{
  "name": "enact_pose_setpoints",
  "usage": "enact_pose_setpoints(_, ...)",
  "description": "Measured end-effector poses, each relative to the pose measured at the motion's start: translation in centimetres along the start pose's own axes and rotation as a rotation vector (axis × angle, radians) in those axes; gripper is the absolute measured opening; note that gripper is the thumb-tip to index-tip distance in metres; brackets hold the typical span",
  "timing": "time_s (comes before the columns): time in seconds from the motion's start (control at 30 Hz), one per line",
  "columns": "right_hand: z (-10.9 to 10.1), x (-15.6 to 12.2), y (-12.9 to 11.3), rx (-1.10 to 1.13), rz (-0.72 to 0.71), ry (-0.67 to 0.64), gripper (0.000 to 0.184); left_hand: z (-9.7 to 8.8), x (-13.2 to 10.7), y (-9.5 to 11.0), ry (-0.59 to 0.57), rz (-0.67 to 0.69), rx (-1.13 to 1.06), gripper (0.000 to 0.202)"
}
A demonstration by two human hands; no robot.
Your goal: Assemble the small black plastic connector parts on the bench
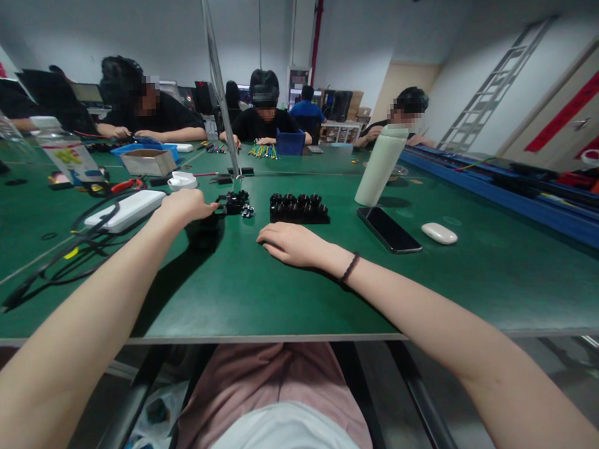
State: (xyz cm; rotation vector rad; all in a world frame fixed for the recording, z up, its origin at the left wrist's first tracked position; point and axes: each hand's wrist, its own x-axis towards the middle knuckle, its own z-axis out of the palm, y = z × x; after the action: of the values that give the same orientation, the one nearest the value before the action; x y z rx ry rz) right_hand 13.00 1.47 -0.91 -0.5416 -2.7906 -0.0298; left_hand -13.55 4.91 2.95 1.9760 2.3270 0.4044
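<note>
My left hand (185, 205) is over the table at the left, its fingers curled down and its thumb pointing right. Whatever is in those fingers is hidden; a dark shape (204, 233), part of it perhaps shadow, shows just beneath. Close by the thumb lies a cluster of small black parts (236, 199), with a few shiny metal pieces (248, 211) beside it. My right hand (293, 243) rests palm down on the green table, fingers stretched out and holding nothing. Just beyond it stands a black block (299, 213) with several round black pieces on top.
A pale green bottle (380, 166), a phone (389, 229) and a white case (439, 233) stand or lie to the right. Leftward are a white power strip (127, 209), black cables (50, 276) and a blue tray (144, 154). A metal pole (221, 90) rises behind the parts.
</note>
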Motion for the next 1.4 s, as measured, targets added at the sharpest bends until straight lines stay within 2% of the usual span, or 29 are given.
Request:
enact_pose_setpoints(0.1,0.1,0.1,-0.2,-0.013,0.008,-0.011,0.023,-0.2,0.0,0.1,-0.093,-0.107,0.261,0.059)
enact_pose_setpoints(0.33,0.0,0.2,-0.3,-0.03,0.012,-0.028,0.024,-0.2,0.0,0.5,-0.143,-0.073,0.31,0.085)
enact_pose_setpoints(0.57,0.2,0.1,-0.2,-0.021,0.015,-0.02,0.023,0.1,0.0,1.1,-0.252,-0.015,0.359,0.063)
enact_pose_setpoints(0.77,0.2,0.1,-0.2,-0.029,0.019,-0.021,0.022,0.5,0.6,0.4,-0.168,0.037,0.229,0.051)
enact_pose_setpoints(0.93,0.1,0.1,-0.3,-0.034,0.023,-0.026,0.024,0.4,0.4,0.7,-0.206,0.054,0.211,0.041)
enact_pose_setpoints(1.2,0.2,0.1,-0.2,-0.043,0.021,-0.028,0.024,0.4,0.0,1.5,-0.229,0.061,0.212,0.041)
enact_pose_setpoints(1.4,0.2,0.1,-0.2,-0.048,0.024,-0.037,0.026,-0.1,-0.7,2.3,-0.304,0.085,0.335,0.06)
